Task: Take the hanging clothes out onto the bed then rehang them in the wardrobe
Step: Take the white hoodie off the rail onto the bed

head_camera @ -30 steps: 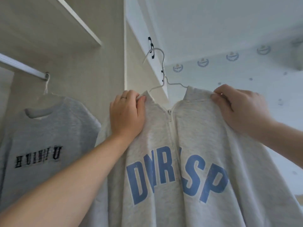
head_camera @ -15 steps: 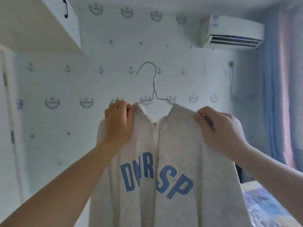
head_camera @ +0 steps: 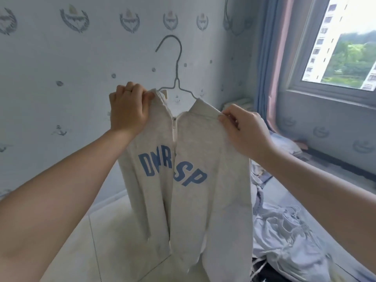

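A light grey zip sweatshirt (head_camera: 195,200) with blue letters hangs on a thin wire hanger (head_camera: 176,64), held up in the air in front of me. My left hand (head_camera: 128,108) grips its left shoulder by the collar. My right hand (head_camera: 244,129) pinches the right shoulder. The hanger's hook sticks up free above the collar. The bed (head_camera: 335,200) lies at the lower right with pale clothes (head_camera: 284,237) heaped on it. The wardrobe is out of view.
A wall with anchor-patterned wallpaper (head_camera: 81,58) faces me. A window (head_camera: 341,43) with blue and pink curtains (head_camera: 270,58) is at the right. Pale floor tiles (head_camera: 97,241) show below the sweatshirt.
I have turned right, away from the wardrobe and toward the bed and window, carrying the sweatshirt on its hanger. Both hands keep the same hold on its shoulders.
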Demonstrator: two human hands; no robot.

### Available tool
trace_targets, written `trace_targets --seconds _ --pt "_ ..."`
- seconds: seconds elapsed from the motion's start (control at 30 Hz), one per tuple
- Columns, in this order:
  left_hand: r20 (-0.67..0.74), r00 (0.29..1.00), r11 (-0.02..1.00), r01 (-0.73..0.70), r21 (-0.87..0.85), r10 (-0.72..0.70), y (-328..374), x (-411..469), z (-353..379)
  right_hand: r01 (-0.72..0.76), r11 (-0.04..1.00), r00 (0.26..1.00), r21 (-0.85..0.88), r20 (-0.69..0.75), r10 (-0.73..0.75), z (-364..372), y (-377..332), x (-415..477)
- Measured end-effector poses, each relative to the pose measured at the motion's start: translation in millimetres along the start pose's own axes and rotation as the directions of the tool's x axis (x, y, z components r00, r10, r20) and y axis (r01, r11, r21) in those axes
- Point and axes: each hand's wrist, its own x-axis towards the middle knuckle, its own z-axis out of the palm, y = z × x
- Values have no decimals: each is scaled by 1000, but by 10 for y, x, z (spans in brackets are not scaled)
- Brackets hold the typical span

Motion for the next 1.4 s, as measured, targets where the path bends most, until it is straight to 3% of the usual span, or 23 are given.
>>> trace_targets --seconds 0.3,0.57,0.7,1.0,1.4 --pt "195 970 983 -120 -142 147 -183 522 1924 -218 966 966 -141 111 234 899 1102 353" --pt "450 862 956 -115 -270 231 -34 355 3451 -448 839 817 -308 240 524 1582 1985 189" --pt "520 810 940 -108 -323 271 218 273 4118 -510 767 757 -388 220 615 1701 2503 129" --pt "662 697 946 -76 -316 277 864 236 5335 -609 668 669 -427 176 722 1895 3717 113" --pt "715 641 950 -71 -305 278 1292 720 6617 -689 596 625 -413 78 777 2196 4866 667"
